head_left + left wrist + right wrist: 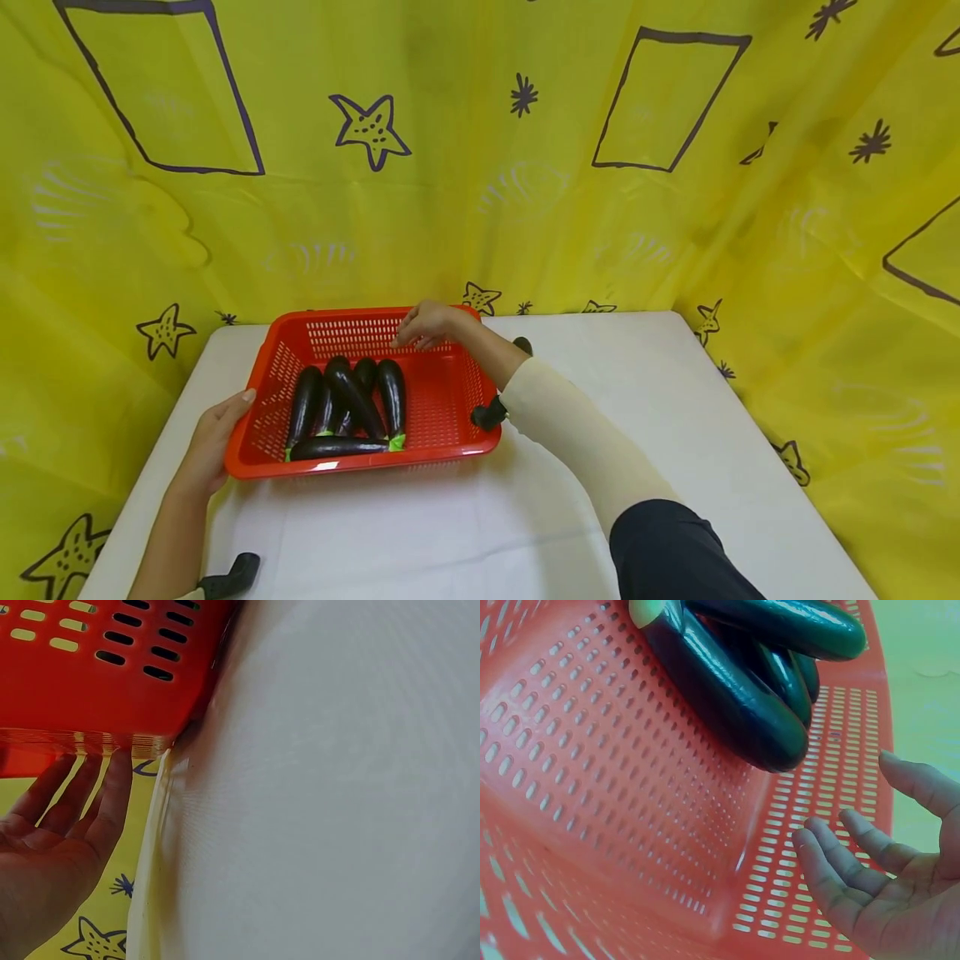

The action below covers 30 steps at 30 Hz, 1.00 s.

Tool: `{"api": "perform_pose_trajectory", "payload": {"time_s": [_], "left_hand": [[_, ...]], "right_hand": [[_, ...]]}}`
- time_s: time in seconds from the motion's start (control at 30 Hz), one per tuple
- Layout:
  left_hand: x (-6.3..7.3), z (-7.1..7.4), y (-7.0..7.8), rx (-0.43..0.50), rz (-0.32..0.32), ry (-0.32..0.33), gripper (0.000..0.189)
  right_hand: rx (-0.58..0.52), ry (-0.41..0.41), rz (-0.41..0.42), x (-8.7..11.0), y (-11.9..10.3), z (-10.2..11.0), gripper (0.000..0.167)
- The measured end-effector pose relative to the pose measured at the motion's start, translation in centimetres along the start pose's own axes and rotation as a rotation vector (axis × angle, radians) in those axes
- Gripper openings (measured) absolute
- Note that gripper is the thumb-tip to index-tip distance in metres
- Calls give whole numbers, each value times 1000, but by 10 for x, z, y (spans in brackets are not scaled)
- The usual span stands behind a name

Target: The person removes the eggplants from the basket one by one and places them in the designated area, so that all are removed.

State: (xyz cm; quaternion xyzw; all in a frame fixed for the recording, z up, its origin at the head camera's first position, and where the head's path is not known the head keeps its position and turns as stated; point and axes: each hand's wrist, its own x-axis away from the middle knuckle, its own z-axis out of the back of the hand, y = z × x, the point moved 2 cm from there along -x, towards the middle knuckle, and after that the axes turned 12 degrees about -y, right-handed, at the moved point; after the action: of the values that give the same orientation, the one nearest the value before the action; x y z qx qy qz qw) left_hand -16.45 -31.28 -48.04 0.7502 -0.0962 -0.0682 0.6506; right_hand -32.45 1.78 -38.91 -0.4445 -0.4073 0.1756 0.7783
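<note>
Several glossy dark-purple eggplants with green stem ends lie in the left half of a red perforated plastic basket, some crossing over others. My left hand holds the basket's left side, thumb on the rim and fingers beneath it. In the left wrist view the fingers of that hand touch the underside of the red rim. Over the basket's far right part hovers my right hand, holding nothing. The right wrist view shows its fingers loosely bent and apart, a short way from the nearest eggplant.
The basket is on a white-covered table. A yellow curtain printed with stars and frames hangs behind and along both sides. Dark wrist mounts are worn on my arms.
</note>
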Motion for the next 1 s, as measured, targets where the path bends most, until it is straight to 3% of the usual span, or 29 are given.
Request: {"api": "perform_pose_trajectory", "payload": {"time_s": [0.27, 0.5, 0.7, 1.0], "left_hand": [[1, 0, 2, 16, -5, -7, 23], [-1, 0, 2, -17, 37, 9, 62], [-1, 1, 0, 16, -14, -3, 26], [-2, 1, 1, 12, -24, -3, 27]], "right_hand": [[10, -51, -7, -8, 7, -10, 33], [-20, -38, 11, -12, 12, -15, 28], [-31, -39, 2, -15, 14, -16, 27], [7, -48, -22, -22, 19, -19, 18]]}}
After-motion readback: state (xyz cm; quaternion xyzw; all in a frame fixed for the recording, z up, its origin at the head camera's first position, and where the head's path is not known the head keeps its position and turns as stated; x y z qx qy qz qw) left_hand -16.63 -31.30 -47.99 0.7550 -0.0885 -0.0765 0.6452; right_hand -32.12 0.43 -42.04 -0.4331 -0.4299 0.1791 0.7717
